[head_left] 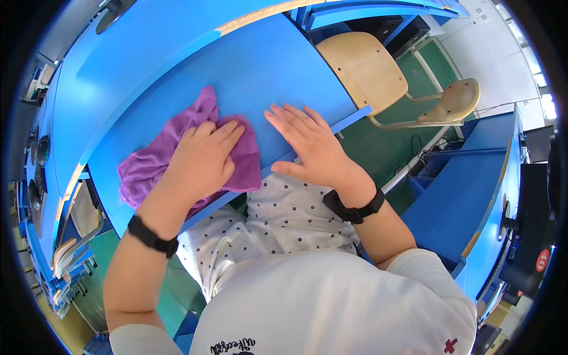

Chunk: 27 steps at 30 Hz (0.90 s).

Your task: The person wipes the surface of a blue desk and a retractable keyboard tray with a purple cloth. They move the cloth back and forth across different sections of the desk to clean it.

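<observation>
Stretching along the far edge of the worktop (254, 65), a blue desk (142, 41) is showing rough, bare board on part of its rim; a hand going too far could be scraping there. Near the right edge of the worktop, a wooden chair (361, 65) is standing, and a wide sweep could be knocking it. Toward the left side, a purple cloth (154, 148) is lying wrinkled and is reaching over the raised lip of the near edge. In my judgement, it could be slipping toward the lap if it is pulled nearer, because part of it is already losing support. The left hand (204, 157) is resting palm down on it, fingers parted and not closing on any fold that I can see; uneven pressing could be bunching the fabric. The right hand (310, 142) is holding nothing: its fingers are extending over the worktop near the lip, thumb wide apart. Its black wristband (355, 208) could be catching on that lip if the arm is lowered. As for containers, beyond the far right corner an open blue bay (355, 16) is housing dark, box-like units (409, 36).
</observation>
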{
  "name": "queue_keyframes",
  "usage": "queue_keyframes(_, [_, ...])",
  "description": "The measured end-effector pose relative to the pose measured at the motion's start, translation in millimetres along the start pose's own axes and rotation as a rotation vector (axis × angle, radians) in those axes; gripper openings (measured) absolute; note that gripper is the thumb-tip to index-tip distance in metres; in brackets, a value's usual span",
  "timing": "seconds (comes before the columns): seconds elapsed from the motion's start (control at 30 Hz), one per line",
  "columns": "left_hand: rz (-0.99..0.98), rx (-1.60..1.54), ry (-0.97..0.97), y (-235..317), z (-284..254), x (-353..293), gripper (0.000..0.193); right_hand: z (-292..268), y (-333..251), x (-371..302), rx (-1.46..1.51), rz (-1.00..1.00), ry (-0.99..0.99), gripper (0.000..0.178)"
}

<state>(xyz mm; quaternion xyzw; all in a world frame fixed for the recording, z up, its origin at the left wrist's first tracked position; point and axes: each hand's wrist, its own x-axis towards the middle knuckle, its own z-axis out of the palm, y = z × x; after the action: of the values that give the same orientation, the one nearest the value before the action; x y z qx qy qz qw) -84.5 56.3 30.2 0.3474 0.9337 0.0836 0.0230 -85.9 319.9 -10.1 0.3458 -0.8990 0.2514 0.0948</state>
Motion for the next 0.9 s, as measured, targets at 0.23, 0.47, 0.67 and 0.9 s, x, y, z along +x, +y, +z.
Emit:
queue_keyframes(0.23, [-0.059,0.036,0.032,8,4,21,0.055,3,7,-6,0.028,0.008,-0.013,0.084])
queue_keyframes(0.47, [-0.064,0.051,0.02,8,11,4,0.053,4,5,-1,0.01,0.007,-0.011,0.084])
queue_keyframes(0.67, [-0.149,0.098,0.133,12,12,15,0.05,7,5,1,0.022,0.02,-0.011,0.084])
queue_keyframes(0.9, [-0.265,0.095,0.019,78,22,-28,0.046,4,8,-7,0.005,0.055,0.02,0.082])
